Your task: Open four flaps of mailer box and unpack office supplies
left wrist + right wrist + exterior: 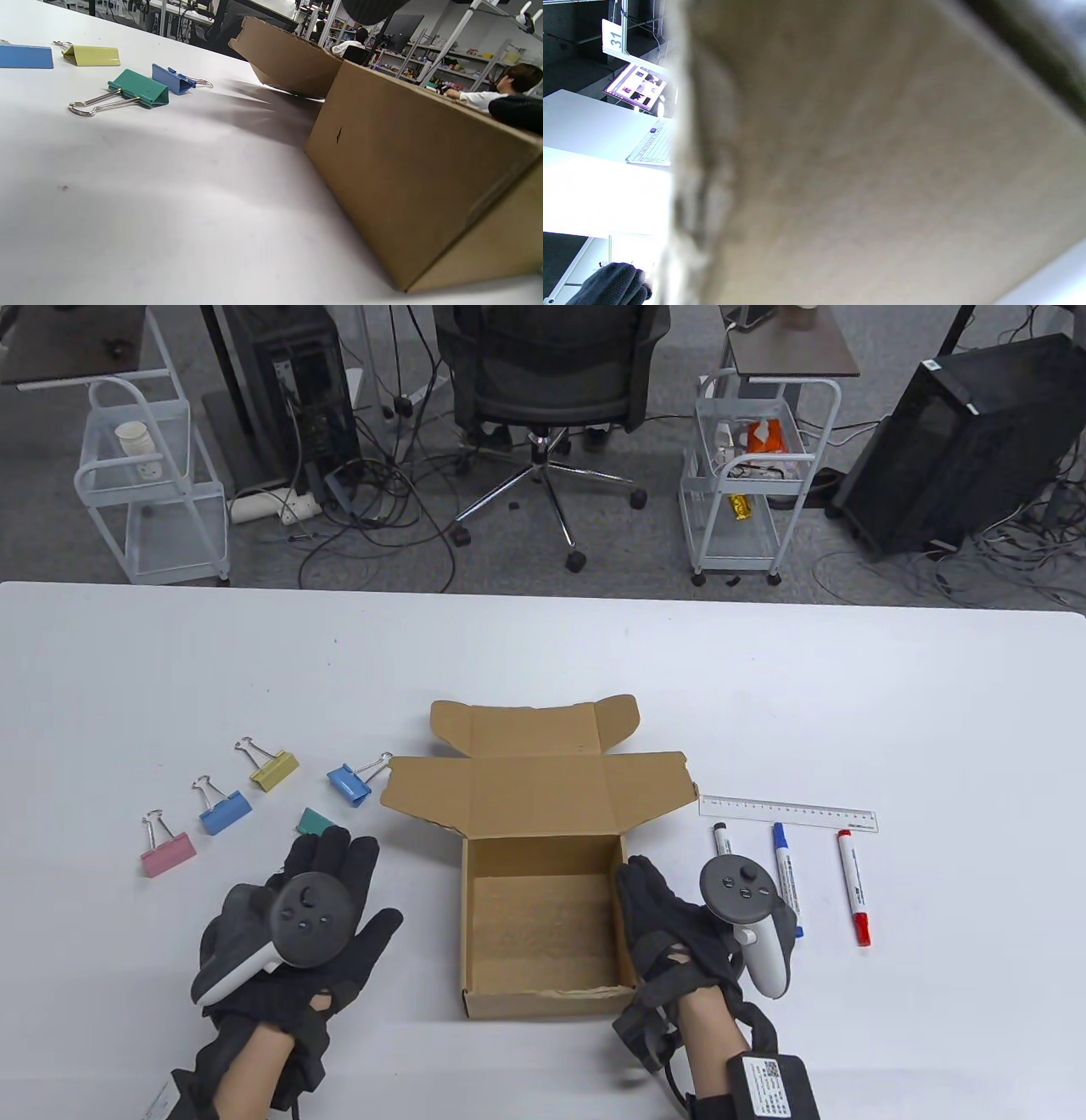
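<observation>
My right hand (pixel 670 925) rests against the open mailer box (pixel 543 933); my left hand (pixel 297 933), fingers spread flat, lies left of it.

Bare table (pixel 543 1069) is lying open between and behind both hands, while the mailer box (pixel 543 984) is blocking the right hand's (pixel 679 933) inner side, markers (pixel 785 878) are crowding its outer side, and binder clips (pixel 254 806) are fanning ahead of the left hand (pixel 305 925).

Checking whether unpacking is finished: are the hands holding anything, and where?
The left hand lies flat, holding nothing. The right hand rests against the box's right wall; a grip cannot be told.
</observation>
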